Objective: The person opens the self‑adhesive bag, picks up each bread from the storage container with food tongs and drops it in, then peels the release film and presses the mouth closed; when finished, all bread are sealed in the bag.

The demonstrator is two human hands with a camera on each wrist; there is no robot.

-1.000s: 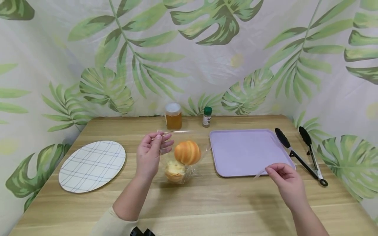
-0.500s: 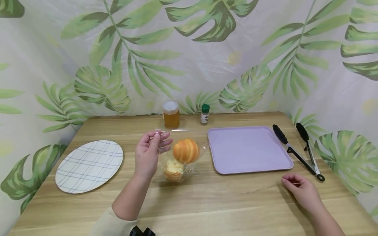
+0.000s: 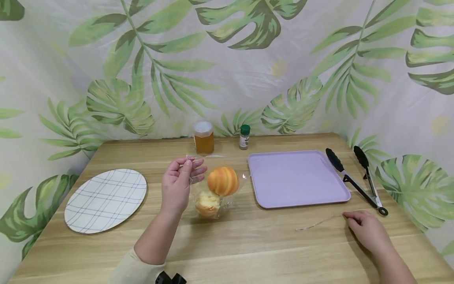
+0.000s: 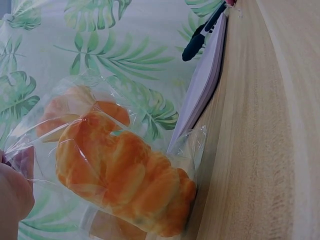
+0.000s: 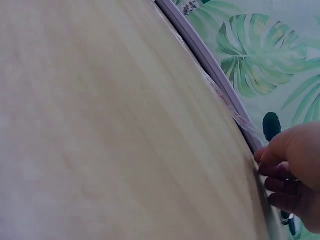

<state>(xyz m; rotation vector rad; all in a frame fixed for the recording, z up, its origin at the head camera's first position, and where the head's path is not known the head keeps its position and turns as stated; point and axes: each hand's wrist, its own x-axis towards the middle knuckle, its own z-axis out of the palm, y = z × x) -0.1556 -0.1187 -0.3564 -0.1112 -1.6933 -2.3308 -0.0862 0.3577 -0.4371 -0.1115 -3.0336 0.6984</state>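
My left hand (image 3: 176, 185) pinches the top edge of a clear plastic bag (image 3: 238, 202) between thumb and fingers, holding it above the table. Inside are a ridged orange-brown bread roll (image 3: 223, 181) and, lower down, a piece with a pale, torn-looking side (image 3: 207, 204). The left wrist view shows the glossy brown bread (image 4: 125, 170) close up through the film. At the right of the table, my right hand (image 3: 368, 232) pinches one end of a thin clear plastic strip (image 3: 313, 225). That strip (image 5: 220, 96) bears reddish marks in the right wrist view.
A lilac tray (image 3: 298, 179) lies right of the bag, with black-tipped tongs (image 3: 358, 190) beyond it. Left stands a checked oval plate (image 3: 106, 201). An amber-filled jar (image 3: 204, 142) and a green-capped shaker (image 3: 244, 138) stand at the back edge.
My right hand has moved down and to the right, from in front of the tray to the tabletop, with the strip pinched in it. The left hand and bag have barely moved.
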